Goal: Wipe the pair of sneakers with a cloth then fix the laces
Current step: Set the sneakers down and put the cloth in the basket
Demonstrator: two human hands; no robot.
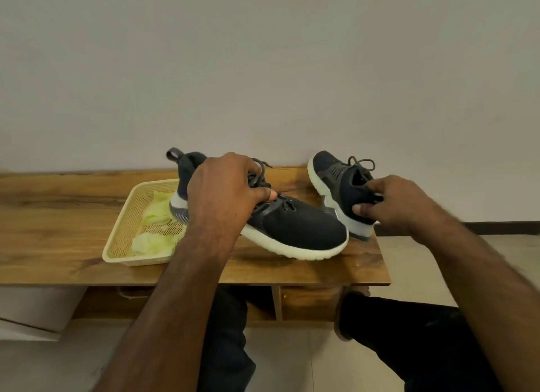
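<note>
Two hands hold a pair of dark sneakers on a wooden table, a basket with a cloth to the left.

Left of the left hand (225,190) sits a pale yellow plastic mesh basket (122,231), rectangular with perforated walls, holding a crumpled light green cloth (155,231). The left hand curls over the near sneaker (295,231), gripping it around the laces (260,181); this shoe has a dark navy knit upper and a thick off-white textured sole, its heel over the basket's right edge, its toe pointing toward the right hand (391,204). The right hand pinches the heel collar of the far sneaker (336,181), which is tipped, toe toward the wall, laces loosely looped. Both shoes are over the wood-grain table (58,216), pushed against a plain wall (263,70). Below the hands, dark trouser legs (409,333) show above a tiled floor.
</note>
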